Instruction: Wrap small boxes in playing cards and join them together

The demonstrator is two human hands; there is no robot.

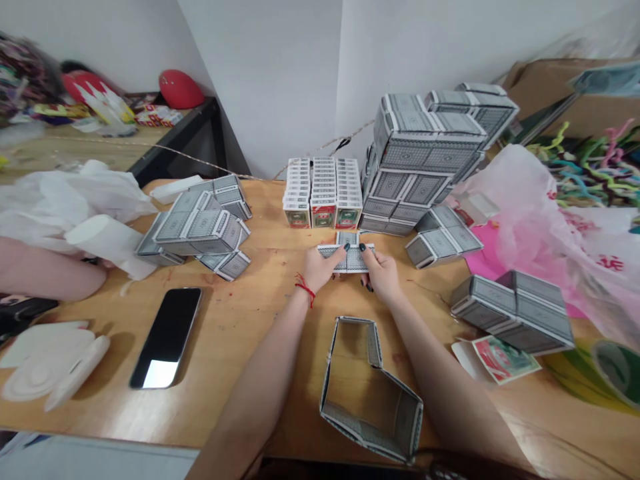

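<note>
Both my hands hold a small piece built of grey patterned playing cards [347, 259] over the middle of the table. My left hand [320, 268], with a red string bracelet at the wrist, grips its left end, thumb on top. My right hand [383, 270] grips the right end the same way; the fingers beneath are partly hidden. Between my forearms lies an open frame of joined cards [373, 427] with a bent outline. Just beyond my hands stand three rows of card boxes [323, 190], on edge and packed close together.
A tall stack of grey card blocks [425, 153] rises at the back right, with more card blocks [515, 310] nearer. Another pile of card blocks [195, 223] is at left, near a phone [167, 333]. Yellow-green tape [595, 373] and an opened card box [500, 360] lie right.
</note>
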